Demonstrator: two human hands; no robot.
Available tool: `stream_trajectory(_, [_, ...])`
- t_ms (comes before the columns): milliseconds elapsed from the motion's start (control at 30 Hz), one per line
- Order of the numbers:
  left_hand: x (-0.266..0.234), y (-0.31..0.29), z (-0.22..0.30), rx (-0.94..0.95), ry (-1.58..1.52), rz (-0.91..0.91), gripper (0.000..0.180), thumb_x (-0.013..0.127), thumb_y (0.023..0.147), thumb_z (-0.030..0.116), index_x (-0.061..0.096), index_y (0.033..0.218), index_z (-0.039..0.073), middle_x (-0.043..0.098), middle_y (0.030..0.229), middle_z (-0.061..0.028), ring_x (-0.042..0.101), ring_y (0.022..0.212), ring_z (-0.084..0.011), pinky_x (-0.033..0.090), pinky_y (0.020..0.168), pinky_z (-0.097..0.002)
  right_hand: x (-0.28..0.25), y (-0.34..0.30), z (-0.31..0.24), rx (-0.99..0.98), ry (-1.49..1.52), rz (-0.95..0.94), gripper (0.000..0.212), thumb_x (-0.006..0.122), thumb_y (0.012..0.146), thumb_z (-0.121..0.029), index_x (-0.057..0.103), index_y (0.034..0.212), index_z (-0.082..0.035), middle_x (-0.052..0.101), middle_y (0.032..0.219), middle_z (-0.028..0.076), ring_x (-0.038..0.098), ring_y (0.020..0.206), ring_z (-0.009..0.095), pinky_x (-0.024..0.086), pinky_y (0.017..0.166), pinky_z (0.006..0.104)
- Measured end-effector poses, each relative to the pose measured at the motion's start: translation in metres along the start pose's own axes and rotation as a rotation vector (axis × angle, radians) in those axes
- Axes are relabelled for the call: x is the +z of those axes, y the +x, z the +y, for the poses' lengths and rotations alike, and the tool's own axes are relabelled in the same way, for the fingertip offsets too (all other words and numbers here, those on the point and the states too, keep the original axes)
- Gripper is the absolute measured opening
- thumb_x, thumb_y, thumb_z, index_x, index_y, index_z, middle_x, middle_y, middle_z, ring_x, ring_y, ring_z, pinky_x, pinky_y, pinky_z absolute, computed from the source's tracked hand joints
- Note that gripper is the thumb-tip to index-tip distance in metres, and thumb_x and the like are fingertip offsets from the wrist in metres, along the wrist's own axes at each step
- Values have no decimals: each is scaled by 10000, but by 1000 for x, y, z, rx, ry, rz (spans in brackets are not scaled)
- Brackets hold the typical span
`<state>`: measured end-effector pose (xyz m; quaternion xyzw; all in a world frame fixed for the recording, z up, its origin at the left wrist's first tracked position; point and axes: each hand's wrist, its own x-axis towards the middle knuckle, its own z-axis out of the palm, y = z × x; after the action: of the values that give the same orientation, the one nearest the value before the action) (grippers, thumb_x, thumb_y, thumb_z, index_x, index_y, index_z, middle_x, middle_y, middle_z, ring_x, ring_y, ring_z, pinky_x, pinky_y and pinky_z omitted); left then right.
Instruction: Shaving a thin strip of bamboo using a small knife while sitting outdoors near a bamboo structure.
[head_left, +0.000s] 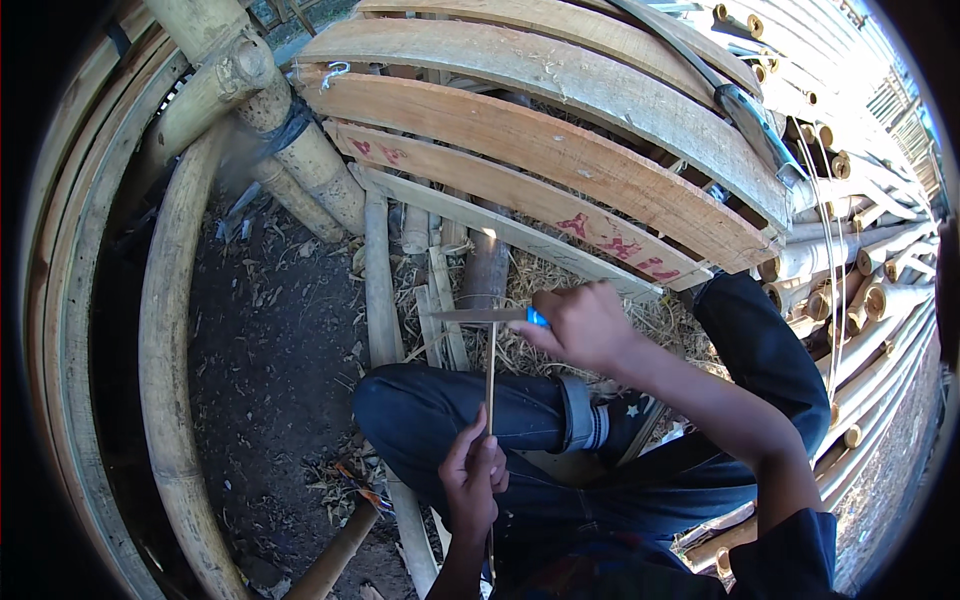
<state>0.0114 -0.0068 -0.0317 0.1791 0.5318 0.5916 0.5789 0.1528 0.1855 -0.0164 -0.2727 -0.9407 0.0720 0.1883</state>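
Observation:
My left hand (pixel 472 475) is closed round a thin bamboo strip (pixel 491 375), which stands nearly upright in the view above my bent leg. In my right hand (pixel 588 325) is a knife with a blue handle (pixel 537 317), gripped in a fist. Its long blade (pixel 470 315) points left and lies across the upper end of the strip, seemingly touching it. Below the blade, my leg in dark trousers (pixel 460 395) is folded across the view.
A slatted wooden bench (pixel 440 105) stands ahead, with a saw (pixel 745 115) on its right part. Thick bamboo poles (pixel 170 330) frame the left. Stacked bamboo (pixel 850 280) lies at the right. Shavings (pixel 560 270) and wood pieces (pixel 382 280) cover the ground near the bench.

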Motion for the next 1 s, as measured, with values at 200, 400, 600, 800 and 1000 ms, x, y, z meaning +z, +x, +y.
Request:
stream_trajectory(200, [1,0,-2,-65,-35,-26,323,469,949,61,500,1270,62,361,609,30,294,472,-20,211,384,-182,-12,-4,-15,313,238,-57,481,536,885,-477,548,694,-36,544,534,135,555,472,342,455,485,433])
stream_trajectory(400, [-6,10,5,-90,-83,-97,273,442,972,114,496,1236,71,373,593,12,287,454,-25,217,378,-176,5,-16,-37,-70,212,-90,463,539,872,-501,547,702,-70,478,505,66,563,473,290,451,450,402])
stream_trajectory(600, [-8,12,9,-61,-67,-153,285,414,990,153,447,1262,76,366,584,1,276,441,-25,212,378,-174,-3,-8,-24,240,328,-184,488,536,871,-520,584,711,-62,568,559,117,588,505,312,461,489,416])
stream_trajectory(800, [-2,8,19,-233,-172,-226,317,432,986,216,414,1282,104,259,585,38,215,420,-24,186,371,-175,-5,-10,-22,28,232,-241,516,503,891,-525,578,678,-62,529,499,102,562,468,327,457,475,436])
stream_trajectory(1000, [-13,8,13,-288,-277,-299,331,398,998,218,394,1309,105,247,589,36,189,432,-25,176,376,-183,-4,-18,-34,36,272,-310,565,461,904,-539,606,666,-47,542,499,149,591,500,357,495,525,454])
